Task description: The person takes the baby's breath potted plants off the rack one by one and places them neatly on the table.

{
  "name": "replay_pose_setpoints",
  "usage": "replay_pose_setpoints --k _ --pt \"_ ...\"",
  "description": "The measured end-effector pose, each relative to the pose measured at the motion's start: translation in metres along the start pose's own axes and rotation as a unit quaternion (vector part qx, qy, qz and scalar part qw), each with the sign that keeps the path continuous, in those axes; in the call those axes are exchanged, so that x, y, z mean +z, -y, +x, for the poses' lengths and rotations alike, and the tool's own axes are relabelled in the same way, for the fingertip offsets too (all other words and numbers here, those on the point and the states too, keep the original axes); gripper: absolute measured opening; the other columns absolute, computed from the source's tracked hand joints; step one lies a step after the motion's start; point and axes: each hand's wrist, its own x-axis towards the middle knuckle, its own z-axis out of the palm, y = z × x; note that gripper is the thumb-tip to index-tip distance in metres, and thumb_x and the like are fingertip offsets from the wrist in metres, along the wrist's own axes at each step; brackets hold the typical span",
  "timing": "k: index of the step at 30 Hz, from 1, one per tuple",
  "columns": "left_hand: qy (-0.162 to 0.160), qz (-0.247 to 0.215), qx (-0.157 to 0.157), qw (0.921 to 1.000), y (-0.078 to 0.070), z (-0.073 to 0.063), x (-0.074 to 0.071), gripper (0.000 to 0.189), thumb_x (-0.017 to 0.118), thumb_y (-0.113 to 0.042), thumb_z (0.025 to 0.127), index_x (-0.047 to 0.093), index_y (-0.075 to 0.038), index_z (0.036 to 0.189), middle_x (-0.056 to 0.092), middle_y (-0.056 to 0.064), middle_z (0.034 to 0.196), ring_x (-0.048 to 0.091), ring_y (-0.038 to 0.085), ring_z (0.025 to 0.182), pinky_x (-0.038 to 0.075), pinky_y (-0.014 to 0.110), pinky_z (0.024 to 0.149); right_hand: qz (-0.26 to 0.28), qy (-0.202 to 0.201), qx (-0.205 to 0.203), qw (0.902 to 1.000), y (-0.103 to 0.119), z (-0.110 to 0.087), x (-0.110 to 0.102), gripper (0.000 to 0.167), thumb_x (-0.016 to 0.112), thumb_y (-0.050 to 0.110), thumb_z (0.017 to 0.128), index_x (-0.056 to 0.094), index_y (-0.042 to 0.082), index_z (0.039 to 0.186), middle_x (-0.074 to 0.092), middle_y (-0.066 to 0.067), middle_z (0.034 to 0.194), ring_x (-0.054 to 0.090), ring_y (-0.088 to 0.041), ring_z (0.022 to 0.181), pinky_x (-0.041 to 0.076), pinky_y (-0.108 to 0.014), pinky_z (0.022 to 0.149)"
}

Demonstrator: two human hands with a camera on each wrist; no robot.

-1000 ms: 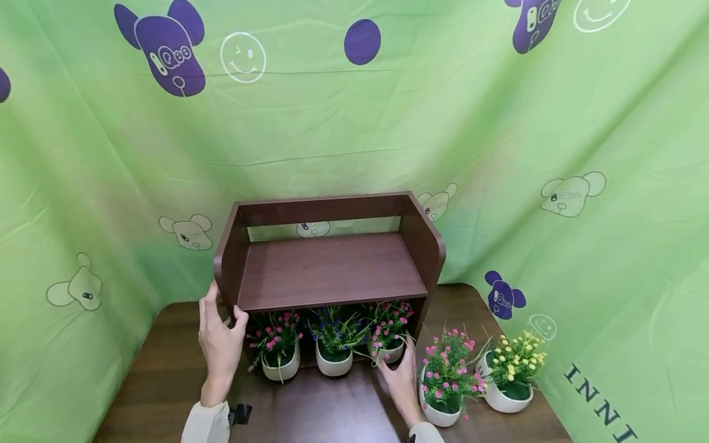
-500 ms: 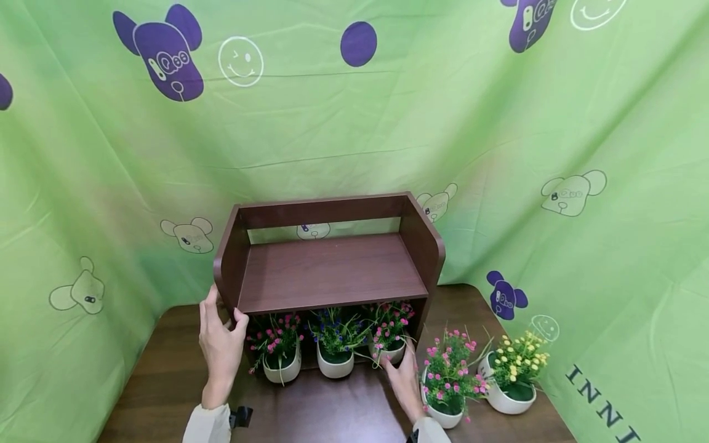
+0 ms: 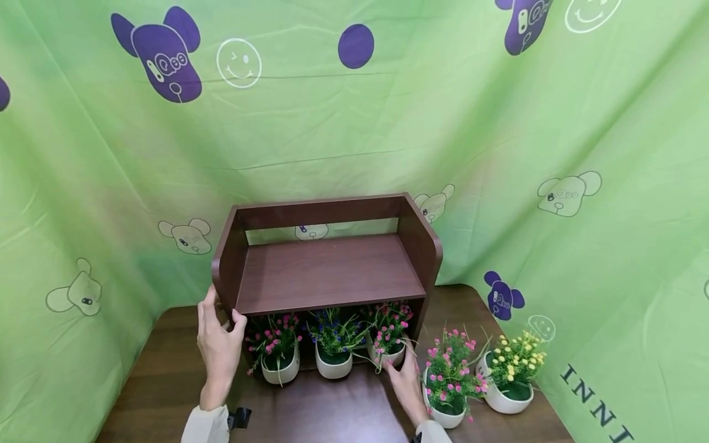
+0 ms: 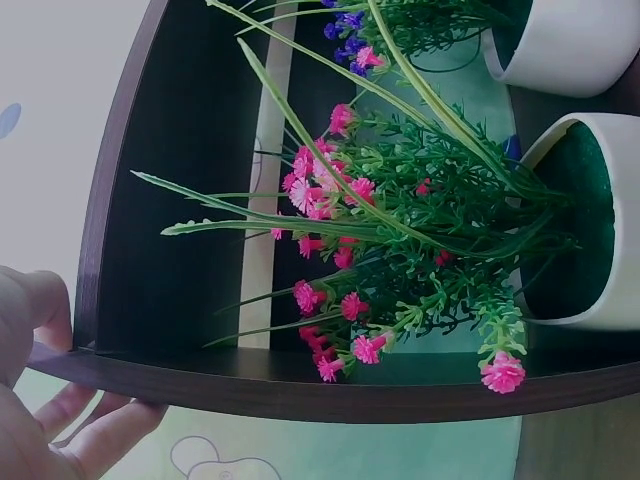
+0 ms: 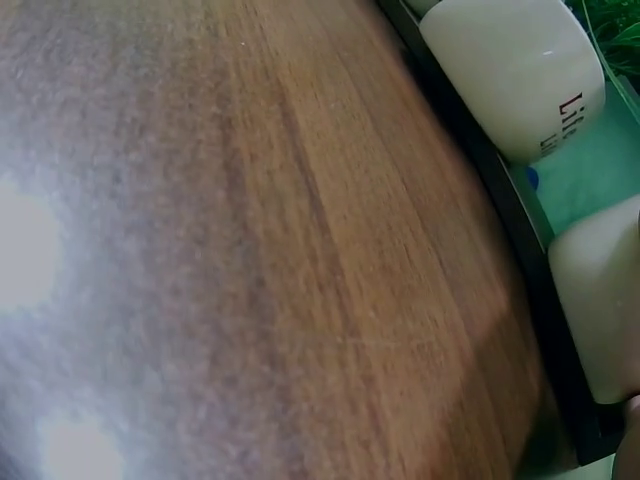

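Note:
A dark brown two-tier shelf (image 3: 332,271) stands on the table. My left hand (image 3: 218,344) grips its left side panel, thumb at the front edge and fingers outside, as the left wrist view also shows. My right hand (image 3: 406,381) holds the white pot of a pink-flowered artificial plant (image 3: 394,355) at the right end of the lower tier, thumb at its front and fingers on its right side. To its left in that tier sit a blue-flowered potted plant (image 3: 335,364) and another pink-flowered potted plant (image 3: 281,369). In the right wrist view, my right hand is mostly out of frame.
Right of the shelf, a pink-flowered potted plant (image 3: 445,412) stands close beside my right wrist. A yellow-flowered potted plant (image 3: 509,397) is behind it, near the right edge of the wooden table (image 3: 338,418). Green printed cloth (image 3: 310,123) hangs behind and at both sides.
My right hand and the pink-flowered potted plant it holds have shifted slightly to the right. The left hand keeps its place on the shelf's side panel.

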Motion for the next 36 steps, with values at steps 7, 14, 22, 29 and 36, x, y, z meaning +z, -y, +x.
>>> replay_pose_setpoints --k 7,14,22,29,36 --pt "-0.005 0.002 0.001 1.0 0.0 0.001 0.001 0.073 0.064 0.014 0.081 0.052 -0.006 0.15 0.059 0.024 0.109 0.065 0.031 0.096 0.042 -0.001 0.076 0.026 0.005 0.007 0.9996 0.0 -0.006 -0.001 0.085 0.076 -0.004 0.087 0.032 -0.009 0.159 0.039 -0.037 0.158 0.036 -0.051 0.146 0.025 -0.043 0.124" --pt "-0.008 0.001 0.005 1.0 0.0 0.002 0.002 0.073 0.064 0.015 0.081 0.052 -0.006 0.15 0.06 0.024 0.111 0.064 0.03 0.096 0.042 -0.002 0.077 0.016 -0.005 -0.018 0.9997 0.006 -0.014 -0.004 0.084 0.076 -0.002 0.086 0.034 -0.007 0.159 0.042 -0.036 0.156 0.04 -0.051 0.143 0.021 -0.011 0.113" --pt "-0.008 0.0 0.005 1.0 0.003 0.001 0.002 0.072 0.063 0.014 0.081 0.052 -0.005 0.15 0.059 0.024 0.109 0.064 0.03 0.096 0.043 -0.001 0.075 0.017 -0.047 0.012 0.9987 0.014 -0.027 0.0 0.086 0.078 -0.006 0.082 0.039 -0.004 0.157 0.048 -0.035 0.152 0.045 -0.048 0.14 0.034 -0.032 0.117" --pt "-0.003 -0.001 0.002 1.0 0.003 0.001 0.002 0.07 0.062 0.012 0.083 0.051 -0.004 0.151 0.059 0.027 0.112 0.064 0.03 0.097 0.042 -0.001 0.076 0.024 -0.085 0.003 0.9961 0.024 -0.04 0.002 0.086 0.085 -0.002 0.08 0.044 0.0 0.155 0.055 -0.035 0.145 0.055 -0.047 0.132 0.039 -0.01 0.102" --pt "-0.007 -0.001 0.003 1.0 0.001 0.0 0.001 0.074 0.064 0.014 0.081 0.052 -0.008 0.152 0.06 0.024 0.111 0.066 0.036 0.094 0.042 -0.002 0.075 0.04 -0.113 -0.007 0.9927 0.029 -0.054 0.003 0.086 0.092 -0.001 0.074 0.052 -0.001 0.15 0.056 -0.03 0.144 0.054 -0.049 0.132 0.036 -0.005 0.102"
